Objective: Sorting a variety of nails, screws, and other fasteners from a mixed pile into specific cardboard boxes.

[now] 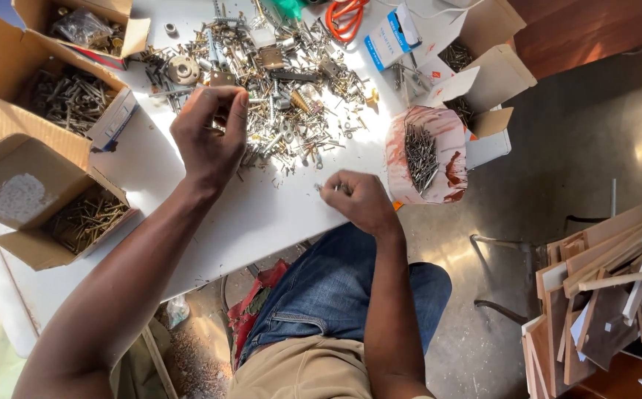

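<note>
A big heap of mixed screws, bolts and metal fittings (276,81) covers the far middle of a white table (262,222). My left hand (208,137) hovers over the heap's near left edge, its fingertips pinched together on a small metal piece that I cannot make out. My right hand (359,199) rests near the table's front edge, curled around a few small screws, one poking out at the fingertips. Both forearms reach in from the bottom.
Open cardboard boxes of screws stand at left (70,96), (84,218) and at the back right (461,66). A cut pink-and-white container of dark nails (424,155) sits at the table's right edge. Wood offcuts (601,288) are stacked on the floor at right.
</note>
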